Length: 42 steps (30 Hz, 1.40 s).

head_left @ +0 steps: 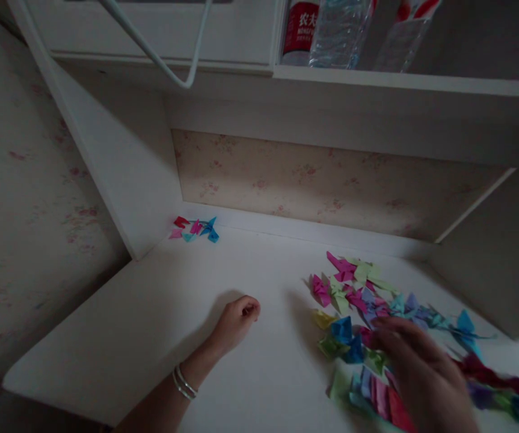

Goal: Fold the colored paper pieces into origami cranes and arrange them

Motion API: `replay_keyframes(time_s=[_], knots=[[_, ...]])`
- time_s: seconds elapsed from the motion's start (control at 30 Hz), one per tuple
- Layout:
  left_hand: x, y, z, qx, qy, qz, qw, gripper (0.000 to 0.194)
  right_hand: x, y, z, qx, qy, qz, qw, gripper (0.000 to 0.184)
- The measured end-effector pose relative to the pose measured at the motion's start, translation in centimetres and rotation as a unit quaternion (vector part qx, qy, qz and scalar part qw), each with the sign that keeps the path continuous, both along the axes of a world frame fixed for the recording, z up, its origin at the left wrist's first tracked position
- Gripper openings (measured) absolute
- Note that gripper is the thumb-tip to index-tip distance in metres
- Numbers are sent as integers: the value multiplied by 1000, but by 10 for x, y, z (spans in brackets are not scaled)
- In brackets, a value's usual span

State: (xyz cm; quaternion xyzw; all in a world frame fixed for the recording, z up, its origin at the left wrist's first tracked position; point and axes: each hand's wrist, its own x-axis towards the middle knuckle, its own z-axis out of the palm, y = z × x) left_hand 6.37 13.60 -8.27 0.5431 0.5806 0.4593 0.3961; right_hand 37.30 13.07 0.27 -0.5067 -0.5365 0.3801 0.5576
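Note:
My left hand (236, 322) rests on the white desk (259, 373), its fingers curled into a loose fist with nothing visible in them. Two thin bangles (184, 380) circle that wrist. At the right, my right hand (424, 367) is smeared by motion above colourful folded paper pieces. Its fingertips are near a blue folded paper piece (342, 330) and a magenta one beneath them; whether they grip any paper cannot be made out. Below lies a row of folded papers (379, 394) in green, purple, pink and red, partly covered by this hand.
Pink folded papers (320, 290) and a light green one (362, 270) lie farther back. A small group with a blue folded paper (209, 227) sits in the far left corner. Bottles (338, 33) stand on the shelf above, and a white cable (160, 57) hangs down.

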Motion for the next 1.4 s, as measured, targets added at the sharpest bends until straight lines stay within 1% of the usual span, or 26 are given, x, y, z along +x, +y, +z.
replay_keyframes(time_s=[0.07,0.13,0.17,0.23,0.3,0.4,0.47,0.6,0.73,0.9,1.17,1.23,1.3,1.33,1.37,1.4], knots=[[0,0,1,-9,0,6,1000,24,-64,-6,-17,-50,74,108,990,19],[0,1,2,-8,-3,7,1000,22,-121,-5,-33,-97,97,209,968,20],[0,1,2,-3,-5,4,1000,21,-143,-3,-41,-117,104,238,959,21],[-1,2,1,17,-6,-1,1000,19,-174,4,-56,-125,111,248,954,26],[-3,3,0,37,3,-2,999,19,-188,10,-71,-103,88,232,963,30],[-4,3,-2,42,29,-5,999,17,-188,11,-86,-73,21,243,967,29],[-4,2,-3,39,40,-15,998,18,-183,8,-89,-76,-7,261,962,31],[-3,0,-2,31,43,-26,998,24,-178,0,-85,-77,-15,264,961,36],[-2,0,-1,10,42,-22,999,24,-179,-2,-83,-75,-14,259,963,39],[-4,-1,1,36,67,-25,997,24,-179,-1,-85,-71,-34,265,961,44],[-2,0,-3,31,69,-36,996,26,-178,0,-89,-58,-34,268,961,41],[-10,7,-2,9,64,-58,996,24,-178,1,-92,-69,-32,273,959,39],[-29,21,3,-26,100,-66,993,24,-178,3,-95,-85,-38,278,956,39],[-42,30,6,-40,150,-43,987,25,-179,4,-96,-91,-40,280,955,39],[-58,41,9,-42,220,-6,975,25,-180,6,-98,-94,-40,281,954,40],[-77,53,13,-42,249,20,968,24,-181,8,-99,-97,-38,283,954,40]])
